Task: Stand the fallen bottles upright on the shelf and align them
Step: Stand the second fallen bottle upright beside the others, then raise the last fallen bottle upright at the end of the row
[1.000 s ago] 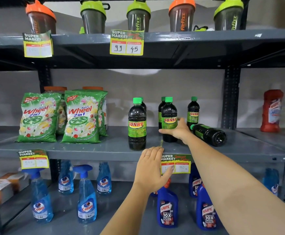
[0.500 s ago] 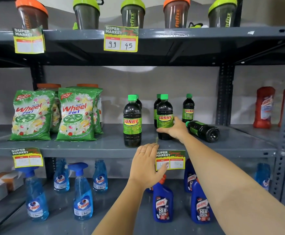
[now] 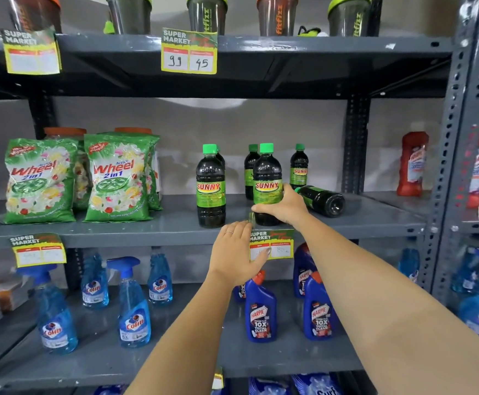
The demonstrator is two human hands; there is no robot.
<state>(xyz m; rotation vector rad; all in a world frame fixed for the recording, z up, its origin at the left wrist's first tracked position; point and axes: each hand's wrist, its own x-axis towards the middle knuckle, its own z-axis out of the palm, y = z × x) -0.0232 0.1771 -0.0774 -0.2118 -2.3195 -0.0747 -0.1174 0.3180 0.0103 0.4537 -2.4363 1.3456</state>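
Observation:
Dark Sunny bottles with green caps stand on the middle shelf (image 3: 147,229). My right hand (image 3: 282,208) wraps around the lower part of an upright front bottle (image 3: 267,178) near the shelf's front edge. Another upright bottle (image 3: 210,186) stands to its left. Behind them stand more bottles, one at the back right (image 3: 299,166). One bottle (image 3: 322,200) lies on its side just right of my right hand, base toward me. My left hand (image 3: 237,250) rests flat, fingers apart, against the shelf's front lip beside a price tag (image 3: 278,246), holding nothing.
Green Wheel detergent bags (image 3: 118,178) fill the shelf's left part. Red Harpic bottles (image 3: 412,163) stand beyond the upright post (image 3: 355,143). Shaker cups (image 3: 207,14) line the shelf above; blue Colin sprays (image 3: 133,309) and Harpic bottles (image 3: 261,312) stand on the shelf below.
The camera has shifted slightly; my right hand stays on the front bottle and my left hand stays at the shelf edge. The fallen bottle has not moved.

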